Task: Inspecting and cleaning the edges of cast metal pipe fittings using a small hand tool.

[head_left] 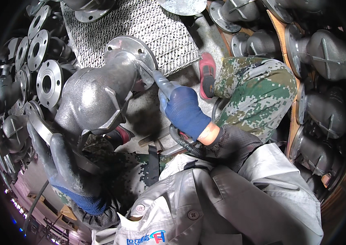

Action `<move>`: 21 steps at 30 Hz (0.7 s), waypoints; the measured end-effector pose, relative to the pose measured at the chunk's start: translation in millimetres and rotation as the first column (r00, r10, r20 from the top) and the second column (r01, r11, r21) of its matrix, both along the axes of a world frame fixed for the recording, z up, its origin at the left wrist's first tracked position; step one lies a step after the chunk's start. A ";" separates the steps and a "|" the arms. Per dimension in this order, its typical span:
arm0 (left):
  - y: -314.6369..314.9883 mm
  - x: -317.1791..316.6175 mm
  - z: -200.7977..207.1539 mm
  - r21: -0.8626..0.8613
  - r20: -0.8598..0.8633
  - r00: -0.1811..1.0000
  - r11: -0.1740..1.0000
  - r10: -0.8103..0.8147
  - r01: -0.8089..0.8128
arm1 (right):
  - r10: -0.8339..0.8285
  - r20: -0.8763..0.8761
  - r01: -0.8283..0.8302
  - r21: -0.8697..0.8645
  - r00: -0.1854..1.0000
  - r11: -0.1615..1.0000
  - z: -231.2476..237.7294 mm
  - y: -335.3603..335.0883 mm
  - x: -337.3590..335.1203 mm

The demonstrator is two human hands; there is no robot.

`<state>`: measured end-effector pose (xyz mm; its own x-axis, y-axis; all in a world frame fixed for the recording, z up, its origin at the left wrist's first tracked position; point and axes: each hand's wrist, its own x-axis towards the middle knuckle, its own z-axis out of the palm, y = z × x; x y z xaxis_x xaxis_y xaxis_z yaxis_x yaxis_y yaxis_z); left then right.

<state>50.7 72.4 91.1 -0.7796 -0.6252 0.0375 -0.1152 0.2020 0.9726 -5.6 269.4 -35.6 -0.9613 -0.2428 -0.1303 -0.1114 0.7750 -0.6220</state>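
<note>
Many grey flanged castings (44, 61) crowd the left side; more valve bodies (328, 53) stack at right. Expanded-metal grating (156, 28) lies on the concrete floor (148, 110) ahead. Large cast valve body (95, 98) sits tilted between the knees, dull silver-grey and rough, its round flange (134, 51) with bolt holes pointing away. Left hand (63, 163), dark-gloved, is clamped on the near flange rim. Right hand (183, 110), blue-gloved, is wrapped tight round a hand grinder (162, 83) whose tip touches the neck under the far flange; hose (183, 143) trails below.
</note>
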 end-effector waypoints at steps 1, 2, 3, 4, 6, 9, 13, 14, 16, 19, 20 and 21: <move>-1.9 0.6 0.2 -0.041 0.012 1.000 0.999 0.005 -0.004 | 0.034 0.000 -0.034 0.115 0.999 0.993 0.0 -0.8 -0.2; -3.0 1.6 0.6 -0.073 0.020 1.000 0.997 0.010 -0.008 | 0.035 0.000 -0.035 0.114 0.999 0.993 -1.5 -1.8 0.6; -3.9 3.5 0.4 -0.100 0.029 1.000 0.995 0.002 0.001 | 0.087 -0.065 -0.075 0.177 0.994 0.981 -2.3 -0.5 0.9; -3.1 2.7 -1.3 -0.096 0.029 1.000 0.995 -0.004 0.007 | 0.145 -0.126 -0.111 0.242 0.981 0.964 -1.6 0.0 0.6; -2.1 1.7 -4.9 -0.139 -0.001 1.000 0.990 -0.023 0.023 | 0.150 -0.090 -0.121 0.265 0.985 0.957 -0.1 1.3 -0.6; -2.4 1.6 -10.0 -0.091 -0.041 0.999 0.995 -0.033 0.030 | 0.158 0.001 -0.152 0.286 0.987 0.946 11.5 3.3 -6.7; -26.6 4.3 -16.4 -0.790 0.043 0.888 0.529 -0.459 0.311 | 0.117 -0.027 -0.115 0.057 0.993 0.992 12.4 3.0 -13.7; -25.2 2.4 -20.5 -0.784 0.022 0.883 0.540 -0.469 0.306 | 0.109 -0.026 -0.107 0.064 0.994 0.992 12.7 3.6 -14.3; -24.8 2.0 -21.9 -0.779 -0.007 0.881 0.554 -0.474 0.292 | 0.148 0.034 -0.151 0.206 0.988 0.967 23.9 -4.7 -17.8; -25.4 2.3 -24.5 -0.774 -0.037 0.876 0.568 -0.480 0.279 | 0.161 0.034 -0.164 0.152 0.986 0.975 21.3 -7.4 -13.5; -27.5 3.9 -25.4 -0.764 -0.033 0.883 0.581 -0.468 0.279 | 0.160 0.035 -0.163 0.151 0.987 0.975 17.5 -6.4 -12.7; -28.8 6.0 -23.7 -0.756 -0.027 0.892 0.593 -0.451 0.277 | 0.137 0.020 -0.137 -0.013 0.990 0.991 12.6 -5.9 -11.7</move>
<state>56.7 43.6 67.3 -0.8552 0.0057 0.5182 0.3001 0.8206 0.4864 -17.3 263.5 -23.1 -0.9161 -0.3735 -0.1459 -0.2031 0.7458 -0.6345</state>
